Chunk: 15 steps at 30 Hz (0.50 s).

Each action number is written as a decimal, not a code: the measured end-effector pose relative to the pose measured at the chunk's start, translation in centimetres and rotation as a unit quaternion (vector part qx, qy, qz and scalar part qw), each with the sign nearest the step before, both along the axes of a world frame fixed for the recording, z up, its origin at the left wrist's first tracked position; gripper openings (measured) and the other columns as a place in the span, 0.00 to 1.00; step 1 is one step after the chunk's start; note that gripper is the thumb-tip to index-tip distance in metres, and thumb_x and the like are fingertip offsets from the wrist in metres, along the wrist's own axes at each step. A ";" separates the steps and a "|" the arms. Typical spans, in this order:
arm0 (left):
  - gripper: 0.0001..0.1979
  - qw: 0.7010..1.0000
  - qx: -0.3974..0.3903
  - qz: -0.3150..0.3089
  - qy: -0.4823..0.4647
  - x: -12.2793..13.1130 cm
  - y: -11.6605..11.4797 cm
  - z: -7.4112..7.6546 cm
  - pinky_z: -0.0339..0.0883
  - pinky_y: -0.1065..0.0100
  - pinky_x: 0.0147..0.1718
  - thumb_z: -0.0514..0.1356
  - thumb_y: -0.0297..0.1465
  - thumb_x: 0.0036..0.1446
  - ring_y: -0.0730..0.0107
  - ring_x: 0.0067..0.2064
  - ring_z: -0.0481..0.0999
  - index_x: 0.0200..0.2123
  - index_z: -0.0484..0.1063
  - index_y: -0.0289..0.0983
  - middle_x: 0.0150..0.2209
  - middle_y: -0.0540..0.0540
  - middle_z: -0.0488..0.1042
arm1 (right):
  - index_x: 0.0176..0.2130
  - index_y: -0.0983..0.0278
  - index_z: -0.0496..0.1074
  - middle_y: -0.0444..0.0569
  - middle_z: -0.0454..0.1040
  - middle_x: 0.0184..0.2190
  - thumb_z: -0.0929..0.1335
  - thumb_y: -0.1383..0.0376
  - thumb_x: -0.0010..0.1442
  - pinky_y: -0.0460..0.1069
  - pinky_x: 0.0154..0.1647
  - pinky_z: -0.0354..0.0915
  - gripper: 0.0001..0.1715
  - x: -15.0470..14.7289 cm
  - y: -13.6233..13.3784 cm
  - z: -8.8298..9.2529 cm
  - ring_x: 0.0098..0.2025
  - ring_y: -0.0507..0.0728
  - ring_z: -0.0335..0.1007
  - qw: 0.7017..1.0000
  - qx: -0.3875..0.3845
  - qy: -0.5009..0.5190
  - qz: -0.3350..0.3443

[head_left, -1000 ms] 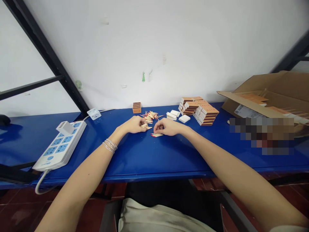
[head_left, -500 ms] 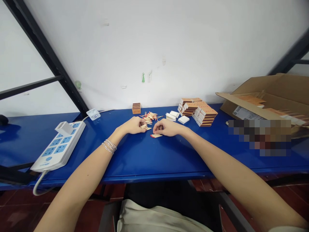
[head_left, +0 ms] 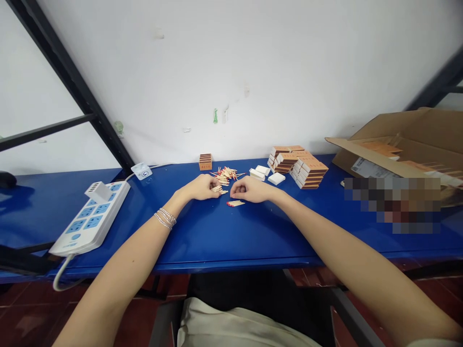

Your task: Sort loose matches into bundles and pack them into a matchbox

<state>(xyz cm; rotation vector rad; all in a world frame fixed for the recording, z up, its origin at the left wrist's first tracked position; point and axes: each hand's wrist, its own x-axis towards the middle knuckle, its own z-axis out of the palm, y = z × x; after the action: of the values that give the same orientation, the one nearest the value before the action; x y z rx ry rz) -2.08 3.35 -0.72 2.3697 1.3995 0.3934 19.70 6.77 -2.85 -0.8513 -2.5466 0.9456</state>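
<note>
Right hand (head_left: 252, 189) eased back, grip empty; left hand (head_left: 200, 187) pinches matchsticks (head_left: 217, 189), well inside the table edge (head_left: 231, 262).

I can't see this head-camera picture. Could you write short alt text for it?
A person's left hand and right hand rest close together on a blue table, by a small bunch of red-tipped matchsticks and a loose pile of matches. Stacked orange matchboxes lie beyond, with a white power strip at left and an open cardboard box at right.

Bench (head_left: 202, 231) passable between power strip (head_left: 90, 217) and left hand (head_left: 198, 187); matchbox stacks (head_left: 308, 173) block beyond right hand (head_left: 251, 189).
</note>
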 end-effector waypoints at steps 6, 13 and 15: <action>0.09 1.000 0.010 -0.012 0.005 0.2 -0.2 0.2 0.50 0.70 0.25 0.61 0.34 0.46 0.76 0.24 0.59 0.22 0.66 0.35 0.20 0.54 0.62 | 0.33 0.67 0.75 0.44 0.72 0.24 0.69 0.67 0.52 0.44 0.27 0.59 0.06 -0.6 0.2 -0.9 0.24 0.49 0.62 0.997 0.027 0.037 -0.068; 0.09 0.999 0.010 -0.028 -0.016 0.0 0.1 -0.2 0.50 0.70 0.25 0.61 0.34 0.45 0.76 0.24 0.58 0.22 0.66 0.36 0.20 0.55 0.61 | 0.35 0.66 0.75 0.44 0.72 0.25 0.68 0.65 0.55 0.45 0.29 0.58 0.08 -1.1 0.3 -1.8 0.24 0.48 0.63 0.993 0.085 0.034 -0.076; 0.09 0.999 0.009 -0.030 -0.022 0.0 0.1 -0.2 0.50 0.70 0.25 0.61 0.34 0.45 0.76 0.24 0.58 0.21 0.66 0.35 0.20 0.55 0.61 | 0.35 0.66 0.75 0.44 0.73 0.25 0.68 0.67 0.55 0.45 0.30 0.58 0.07 -1.2 0.3 -1.9 0.24 0.48 0.63 0.992 0.094 0.031 -0.079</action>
<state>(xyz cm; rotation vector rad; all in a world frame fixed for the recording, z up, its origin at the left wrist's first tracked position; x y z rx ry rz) -2.05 3.41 -0.89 2.3961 1.3064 0.4400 18.54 7.08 -4.76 -0.9357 -2.4273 0.6612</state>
